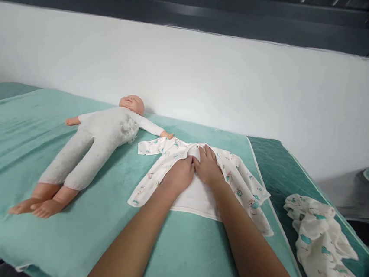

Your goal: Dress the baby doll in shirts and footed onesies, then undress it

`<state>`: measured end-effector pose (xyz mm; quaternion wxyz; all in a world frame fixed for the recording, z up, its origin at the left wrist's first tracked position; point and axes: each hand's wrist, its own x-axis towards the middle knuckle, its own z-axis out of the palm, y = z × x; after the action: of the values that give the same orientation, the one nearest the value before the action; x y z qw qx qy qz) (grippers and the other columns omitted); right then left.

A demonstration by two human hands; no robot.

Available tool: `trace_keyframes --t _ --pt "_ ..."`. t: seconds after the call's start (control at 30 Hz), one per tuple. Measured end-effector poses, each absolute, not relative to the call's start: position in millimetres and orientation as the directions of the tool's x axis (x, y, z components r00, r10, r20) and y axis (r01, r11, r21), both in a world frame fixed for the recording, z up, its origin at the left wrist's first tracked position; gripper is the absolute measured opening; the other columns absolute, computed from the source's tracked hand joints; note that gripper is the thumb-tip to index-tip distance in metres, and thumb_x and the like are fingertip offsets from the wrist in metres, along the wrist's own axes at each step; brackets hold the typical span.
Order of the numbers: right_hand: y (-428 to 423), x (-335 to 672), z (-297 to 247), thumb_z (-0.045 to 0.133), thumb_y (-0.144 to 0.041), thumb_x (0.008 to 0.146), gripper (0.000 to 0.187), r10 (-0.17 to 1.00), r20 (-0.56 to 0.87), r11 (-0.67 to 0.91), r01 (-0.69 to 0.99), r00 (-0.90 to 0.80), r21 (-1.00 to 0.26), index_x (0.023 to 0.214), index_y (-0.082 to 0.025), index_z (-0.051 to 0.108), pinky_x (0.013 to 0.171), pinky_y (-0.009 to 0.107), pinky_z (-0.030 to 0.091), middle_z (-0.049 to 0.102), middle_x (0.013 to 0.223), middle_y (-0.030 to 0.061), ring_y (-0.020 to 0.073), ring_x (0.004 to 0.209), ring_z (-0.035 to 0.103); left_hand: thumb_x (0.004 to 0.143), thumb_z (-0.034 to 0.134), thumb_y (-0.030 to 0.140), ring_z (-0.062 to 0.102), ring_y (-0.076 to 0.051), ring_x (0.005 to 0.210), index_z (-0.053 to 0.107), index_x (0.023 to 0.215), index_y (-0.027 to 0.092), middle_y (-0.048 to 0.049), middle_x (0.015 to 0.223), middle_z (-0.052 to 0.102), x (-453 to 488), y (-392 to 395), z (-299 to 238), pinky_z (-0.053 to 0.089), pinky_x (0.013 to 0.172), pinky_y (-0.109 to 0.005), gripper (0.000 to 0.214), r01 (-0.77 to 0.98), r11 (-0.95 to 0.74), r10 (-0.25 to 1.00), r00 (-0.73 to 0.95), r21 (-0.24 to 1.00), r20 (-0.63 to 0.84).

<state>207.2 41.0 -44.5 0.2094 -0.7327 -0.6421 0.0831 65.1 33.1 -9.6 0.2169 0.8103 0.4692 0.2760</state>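
A small white baby shirt (pixel 195 198) with a coloured print lies spread with its front open, showing the plain white inside. My left hand (pixel 179 173) is closed at the shirt's front edge near the neck, its fingers curled on the cloth. Right beside it, my right hand (pixel 210 165) rests on the shirt just below the collar, fingers stretched out over the fabric and thumb close to the left hand. One short sleeve (pixel 151 147) points left. To the left a baby doll (pixel 105 133) with a white cloth body lies on its back, its hand near the shirt's shoulder.
Teal fabric (pixel 79 241) covers the bed surface. A crumpled printed white garment (pixel 320 247) lies at the right on a darker green part (pixel 273 164). Behind stands a white wall (pixel 190 74) beneath a dark window frame (pixel 216 13).
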Motion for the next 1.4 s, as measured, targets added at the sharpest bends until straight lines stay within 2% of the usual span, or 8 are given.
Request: trace_keyframes --t 0.1,0.23,0.4,0.63,0.83,1.0,1.17,1.4 --pt "39 210 -43 0.036 -0.042 0.098 0.063 0.978 0.177 -0.036 0.927 0.11 -0.374 0.15 -0.006 0.034 0.119 0.046 0.021 0.024 0.159 0.0213 0.0328 0.147 0.019 0.096 0.043 0.031 0.066 -0.02 0.105 0.069 0.104 0.025 -0.0027 0.112 0.073 46 5 6 0.049 0.096 -0.033 0.028 0.45 -0.522 0.817 0.508 0.725 0.272" --pt "39 209 -43 0.036 -0.043 0.098 0.063 0.978 0.168 -0.056 0.925 0.127 -0.376 0.15 -0.008 0.035 0.119 0.045 0.02 0.026 0.159 0.0188 0.0317 0.148 0.02 0.095 0.045 0.036 0.065 -0.019 0.108 0.068 0.112 0.027 -0.0008 0.119 0.07 -8 6 16 0.05 0.095 -0.031 0.03 0.402 -0.38 0.92 0.261 0.833 0.293" --pt "40 210 -47 0.037 -0.042 0.098 0.062 0.976 0.182 -0.046 0.927 0.122 -0.372 0.149 -0.007 0.038 0.119 0.046 0.022 0.028 0.159 0.0192 0.0316 0.147 0.021 0.085 0.054 0.027 0.053 -0.031 0.121 0.06 0.128 0.02 -0.0104 0.129 0.061 -68 63 -1 0.045 0.102 -0.044 0.044 0.838 -0.255 0.935 0.086 0.482 0.345" --pt "32 208 -39 0.038 -0.033 0.097 0.046 0.941 0.334 0.091 0.909 0.056 -0.408 0.135 -0.014 0.056 0.116 0.04 0.029 0.052 0.144 0.0116 0.0245 0.137 0.041 0.091 0.046 0.028 0.057 -0.032 0.108 0.072 0.109 0.028 -0.0116 0.115 0.061 -70 78 -21 0.048 0.087 -0.045 0.033 0.942 -0.253 0.904 0.149 0.221 0.4" --pt "16 184 -22 0.04 -0.038 0.098 0.037 0.94 0.339 0.199 0.872 -0.04 -0.447 0.126 -0.025 0.061 0.09 0.036 0.047 0.069 0.11 0.0058 0.0229 0.106 0.06 0.092 0.043 0.03 0.064 -0.029 0.087 0.073 0.112 0.025 -0.0107 0.09 0.07 -71 69 -18 0.047 0.076 -0.04 0.036 0.931 -0.194 0.876 0.022 0.31 0.481" --pt "12 176 -19 0.049 -0.042 0.094 0.036 0.967 0.251 0.169 0.843 -0.042 -0.51 0.127 -0.03 0.06 0.08 0.031 0.047 0.066 0.1 0.0026 0.0199 0.091 0.063 0.092 0.044 0.036 0.066 -0.024 0.073 0.071 0.116 0.026 -0.0052 0.078 0.073 -76 67 -17 0.048 0.071 -0.035 0.037 0.809 -0.113 0.9 -0.163 0.576 0.405" --pt "13 175 -21 0.046 -0.036 0.096 0.033 0.965 0.252 0.198 0.84 -0.075 -0.505 0.122 -0.031 0.065 0.087 0.031 0.046 0.064 0.109 0.0034 0.0198 0.099 0.062 0.091 0.042 0.024 0.066 -0.026 0.101 0.067 0.121 0.018 -0.0079 0.11 0.072 -81 76 -20 0.049 0.094 -0.041 0.039 0.617 -0.191 0.887 -0.224 0.763 0.403" --pt "16 174 -26 0.042 -0.027 0.095 0.035 0.961 0.268 0.204 0.834 -0.07 -0.513 0.12 -0.028 0.066 0.086 0.031 0.046 0.064 0.109 0.0047 0.0196 0.097 0.062 0.086 0.05 0.021 0.05 -0.029 0.13 0.066 0.118 0.018 -0.0113 0.136 0.057 -80 85 -28 0.038 0.113 -0.045 0.036 0.648 -0.279 0.895 -0.092 0.709 0.437"
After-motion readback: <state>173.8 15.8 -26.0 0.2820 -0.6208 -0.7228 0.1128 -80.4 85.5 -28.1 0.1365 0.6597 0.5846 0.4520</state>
